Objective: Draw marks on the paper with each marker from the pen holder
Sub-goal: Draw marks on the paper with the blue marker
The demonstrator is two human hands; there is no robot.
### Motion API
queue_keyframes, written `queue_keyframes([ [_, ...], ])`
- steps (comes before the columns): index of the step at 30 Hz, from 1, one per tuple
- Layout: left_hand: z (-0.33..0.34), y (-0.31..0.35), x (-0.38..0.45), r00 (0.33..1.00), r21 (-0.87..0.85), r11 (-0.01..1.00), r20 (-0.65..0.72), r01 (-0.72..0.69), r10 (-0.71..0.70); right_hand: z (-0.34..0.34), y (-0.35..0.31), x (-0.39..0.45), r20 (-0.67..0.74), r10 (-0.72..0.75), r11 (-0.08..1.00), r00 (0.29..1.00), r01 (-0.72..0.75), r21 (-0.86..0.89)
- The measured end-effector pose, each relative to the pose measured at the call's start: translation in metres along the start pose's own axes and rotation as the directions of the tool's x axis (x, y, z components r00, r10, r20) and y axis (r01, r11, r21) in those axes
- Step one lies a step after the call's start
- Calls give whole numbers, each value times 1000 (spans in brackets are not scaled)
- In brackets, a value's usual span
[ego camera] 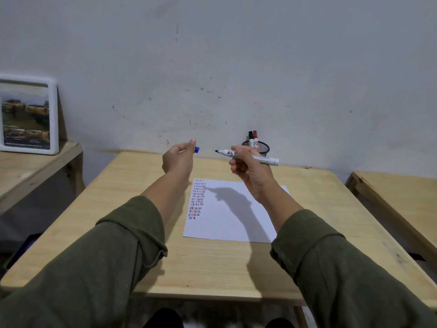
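My right hand (249, 169) holds an uncapped white marker (264, 159) level above the table, its dark tip pointing left. My left hand (177, 160) is raised opposite it and pinches the marker's blue cap (197, 149) between thumb and fingers, a short gap away from the tip. Below both hands a white sheet of paper (227, 223) lies on the wooden table (212, 263), with several rows of short dark and red strokes (197, 200) down its left side. A black mesh pen holder (262, 147) at the table's far edge holds a black-capped marker (251, 138) and a red-capped marker (255, 138).
A white-framed picture (28, 114) leans on a wooden shelf (35, 162) at the left. Another wooden table (402, 197) stands at the right. A grey scuffed wall (212, 67) rises straight behind the table.
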State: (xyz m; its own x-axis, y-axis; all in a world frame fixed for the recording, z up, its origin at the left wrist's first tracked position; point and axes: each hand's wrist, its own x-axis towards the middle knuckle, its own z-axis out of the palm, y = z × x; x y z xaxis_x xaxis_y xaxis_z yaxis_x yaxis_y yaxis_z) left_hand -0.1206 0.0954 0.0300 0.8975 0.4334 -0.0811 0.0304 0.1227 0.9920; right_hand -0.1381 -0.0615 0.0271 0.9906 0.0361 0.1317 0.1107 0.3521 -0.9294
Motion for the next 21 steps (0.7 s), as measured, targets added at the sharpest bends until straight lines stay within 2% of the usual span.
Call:
queue_keyframes([
  [2, -17, -9, 1, 998, 129, 990, -6, -58, 59, -2, 9, -2, -19, 24, 999, 1000, -23, 28],
  [11, -59, -65, 3, 994, 369, 923, 63, -108, 91, -2, 44, -4, -91, 109, 994, 990, -106, 37],
  [15, -61, -78, 8, 994, 437, 894, 87, -98, 66, 1, 52, -4, -95, 125, 992, 988, -122, 39],
  [21, -64, -83, 9, 989, 516, 844, 108, -146, 105, 4, 56, -5, -84, 133, 991, 988, -132, 18],
])
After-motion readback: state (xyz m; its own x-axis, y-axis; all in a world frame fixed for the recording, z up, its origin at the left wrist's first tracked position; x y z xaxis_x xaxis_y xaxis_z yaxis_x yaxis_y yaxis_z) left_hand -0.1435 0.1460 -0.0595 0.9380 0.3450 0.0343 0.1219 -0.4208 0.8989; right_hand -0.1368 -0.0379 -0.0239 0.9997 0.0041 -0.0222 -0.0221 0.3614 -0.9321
